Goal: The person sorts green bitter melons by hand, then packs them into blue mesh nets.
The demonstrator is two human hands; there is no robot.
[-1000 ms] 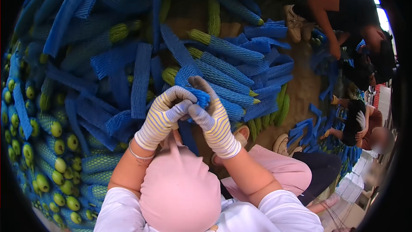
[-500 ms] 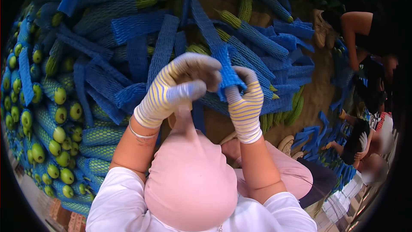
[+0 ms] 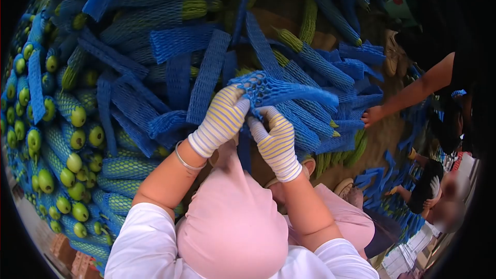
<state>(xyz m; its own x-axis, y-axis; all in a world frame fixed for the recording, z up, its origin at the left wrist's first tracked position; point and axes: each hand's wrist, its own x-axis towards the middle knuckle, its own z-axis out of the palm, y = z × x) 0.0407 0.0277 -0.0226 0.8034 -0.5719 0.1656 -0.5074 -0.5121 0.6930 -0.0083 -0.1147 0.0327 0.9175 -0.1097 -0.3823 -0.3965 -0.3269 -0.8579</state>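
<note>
Left hand (image 3: pixel 219 119) and right hand (image 3: pixel 276 142), both gloved, are closed side by side on the stretched mouth of a blue net sleeve (image 3: pixel 297 93). Its long axis is held level, tail pointing right, over heaped green fruit (image 3: pixel 72 163).

- No text, label, brand, number or sign can be read anywhere in the view.
- The blue foam net sleeve (image 3: pixel 289 92), gripped by the left hand (image 3: pixel 219 121) and the right hand (image 3: pixel 276 142), is plain mesh.
- A green and red patch (image 3: pixel 398 0) at the upper right edge is too blurred to read.
</note>
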